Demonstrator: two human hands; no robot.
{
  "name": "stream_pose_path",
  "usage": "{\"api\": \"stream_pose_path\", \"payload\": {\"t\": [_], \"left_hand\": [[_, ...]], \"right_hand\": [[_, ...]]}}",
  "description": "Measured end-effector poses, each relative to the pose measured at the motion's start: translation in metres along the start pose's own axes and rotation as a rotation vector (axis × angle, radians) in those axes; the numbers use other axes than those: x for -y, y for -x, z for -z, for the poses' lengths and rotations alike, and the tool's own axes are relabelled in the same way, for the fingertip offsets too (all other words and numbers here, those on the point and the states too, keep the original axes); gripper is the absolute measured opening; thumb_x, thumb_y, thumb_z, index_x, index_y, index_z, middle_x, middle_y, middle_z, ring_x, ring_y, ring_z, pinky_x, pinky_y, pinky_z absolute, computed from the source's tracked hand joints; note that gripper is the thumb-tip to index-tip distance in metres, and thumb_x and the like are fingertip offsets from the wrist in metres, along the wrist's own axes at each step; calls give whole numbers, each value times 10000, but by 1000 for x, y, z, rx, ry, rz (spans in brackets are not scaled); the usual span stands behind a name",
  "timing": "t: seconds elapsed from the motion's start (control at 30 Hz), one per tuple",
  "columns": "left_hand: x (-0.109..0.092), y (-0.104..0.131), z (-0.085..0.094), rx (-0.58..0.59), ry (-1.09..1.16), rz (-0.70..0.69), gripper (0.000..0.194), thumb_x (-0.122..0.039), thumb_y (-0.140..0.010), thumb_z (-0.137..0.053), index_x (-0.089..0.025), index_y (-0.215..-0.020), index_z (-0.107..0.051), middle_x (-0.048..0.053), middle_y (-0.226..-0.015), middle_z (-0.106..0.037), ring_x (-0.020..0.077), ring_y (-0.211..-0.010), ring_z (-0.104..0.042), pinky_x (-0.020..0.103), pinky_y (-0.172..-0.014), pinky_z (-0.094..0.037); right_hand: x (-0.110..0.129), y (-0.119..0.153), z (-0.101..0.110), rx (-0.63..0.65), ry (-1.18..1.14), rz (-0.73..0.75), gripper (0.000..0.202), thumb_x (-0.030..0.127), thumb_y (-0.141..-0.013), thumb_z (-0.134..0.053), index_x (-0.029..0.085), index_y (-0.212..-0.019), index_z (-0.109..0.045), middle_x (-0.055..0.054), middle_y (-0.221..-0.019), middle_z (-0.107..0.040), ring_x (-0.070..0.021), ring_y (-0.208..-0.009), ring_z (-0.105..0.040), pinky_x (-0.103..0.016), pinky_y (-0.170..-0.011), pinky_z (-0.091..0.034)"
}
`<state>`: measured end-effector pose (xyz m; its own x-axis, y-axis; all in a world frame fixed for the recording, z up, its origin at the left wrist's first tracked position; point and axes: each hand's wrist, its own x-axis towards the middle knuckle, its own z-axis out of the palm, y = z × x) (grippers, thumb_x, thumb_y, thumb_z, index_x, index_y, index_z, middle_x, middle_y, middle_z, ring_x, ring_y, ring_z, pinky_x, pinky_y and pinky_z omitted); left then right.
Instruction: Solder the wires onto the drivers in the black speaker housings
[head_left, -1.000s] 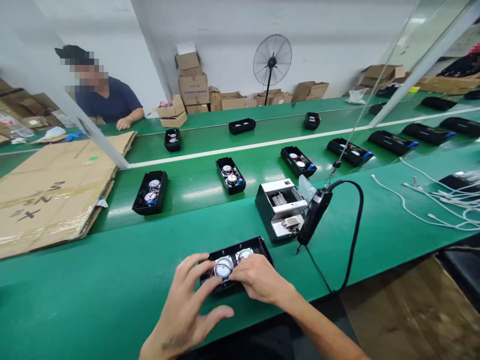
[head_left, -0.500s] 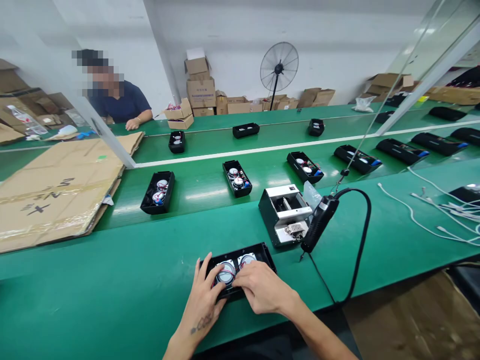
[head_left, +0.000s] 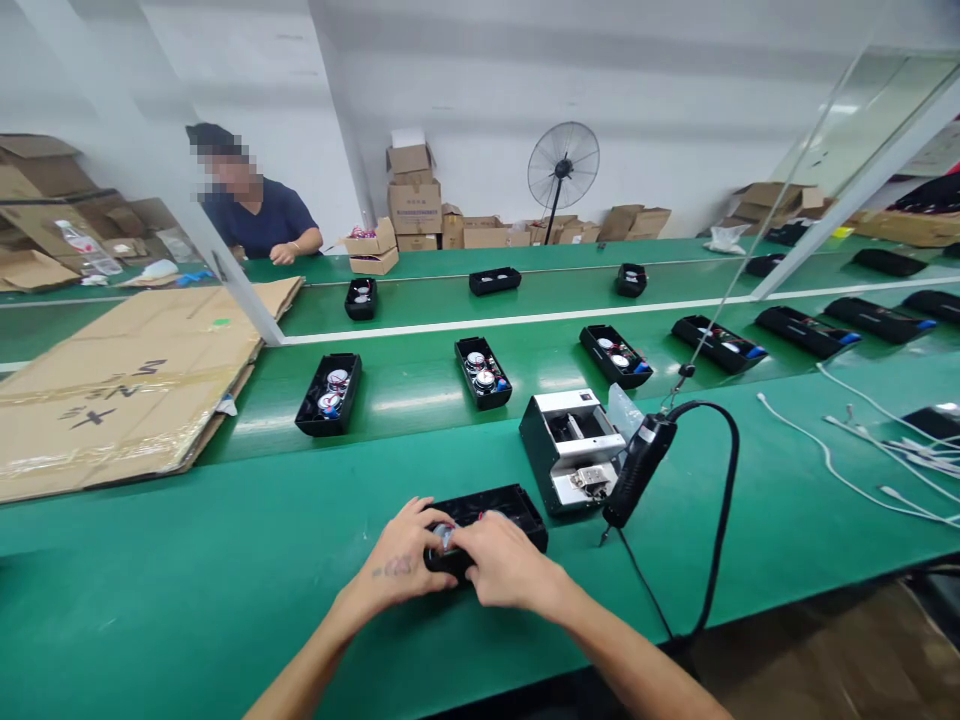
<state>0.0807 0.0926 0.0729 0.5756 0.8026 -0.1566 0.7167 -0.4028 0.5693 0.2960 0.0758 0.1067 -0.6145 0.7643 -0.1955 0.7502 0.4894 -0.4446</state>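
- My left hand (head_left: 405, 555) clasped the left end of a black housing (head_left: 521, 508), thumb along its near wall, fingers curled over the inside.
- My right hand (head_left: 514, 565) reached in, fingertips bunched at a round speaker (head_left: 444, 537); whether they pinched anything, I could not tell.
- The housing lay on the green bench (head_left: 225, 580), just before a black-and-white machine (head_left: 574, 450), near a hanging screwdriver (head_left: 640, 470).
- Across the line sat a co-worker (head_left: 266, 220).

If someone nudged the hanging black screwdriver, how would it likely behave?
The screwdriver would probably swing rather than slide, since it hangs from a thin wire. Its thick, looped cable might tug back springily. The solid-looking body itself seems stiff.
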Motion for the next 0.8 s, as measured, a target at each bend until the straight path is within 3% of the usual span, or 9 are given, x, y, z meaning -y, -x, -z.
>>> {"api": "stream_pose_path", "payload": {"t": [0.1, 0.17, 0.27, 0.43, 0.57, 0.8], "left_hand": [[1, -21, 29, 78, 80, 85, 308, -463, -646, -949, -236, -693, -746, -12, -1308, -756, 304, -1207, -694, 384, -1053, -523], [4, -31, 39, 104, 112, 99, 382, -500, -604, -944, -220, -639, -687, -33, -1217, -782, 234, -1013, -733, 294, -858, -537], [8, -39, 42, 129, 167, 117, 421, -498, -551, -937, -211, -620, -637, -42, -1149, -791, 199, -929, -713, 251, -722, -479], [7, -39, 40, 140, 238, 114, 460, -552, -551, -915, -207, -617, -619, -36, -1160, -771, 191, -931, -676, 256, -724, -447], [6, -38, 40, 138, 262, 93, 480, -611, -585, -888, -206, -624, -635, -36, -1128, -744, 188, -952, -646, 262, -776, -458], [2, -27, 32, 94, 212, 57, 358, -477, -602, -916, -212, -645, -679, -43, -1124, -720, 188, -958, -645, 275, -811, -447]], "right_hand": [[-4, -27, 32, 99, -61, -45, 394, 165, -740, -778, 228, -1128, -803, -68, -1001, -830, -279, -952, -752, -291, -708, -429], [-9, -40, 44, 150, -76, -29, 332, 215, -714, -823, 228, -1046, -824, -41, -931, -821, -250, -873, -744, -271, -618, -386], [-14, -50, 48, 165, -78, -18, 350, 333, -708, -886, 231, -1039, -832, -21, -901, -813, -228, -837, -736, -259, -572, -362], [-10, -49, 42, 132, 0, -97, 444, 464, -690, -906, 289, -1093, -841, -31, -955, -833, -273, -921, -763, -273, -610, -390], [-2, -47, 36, 87, 42, -121, 385, 436, -723, -868, 275, -1073, -851, -73, -966, -844, -317, -961, -779, -302, -686, -447], [1, -32, 23, 24, 81, -82, 391, 385, -771, -814, 293, -1151, -836, -74, -961, -849, -321, -948, -790, -333, -756, -475]]}}
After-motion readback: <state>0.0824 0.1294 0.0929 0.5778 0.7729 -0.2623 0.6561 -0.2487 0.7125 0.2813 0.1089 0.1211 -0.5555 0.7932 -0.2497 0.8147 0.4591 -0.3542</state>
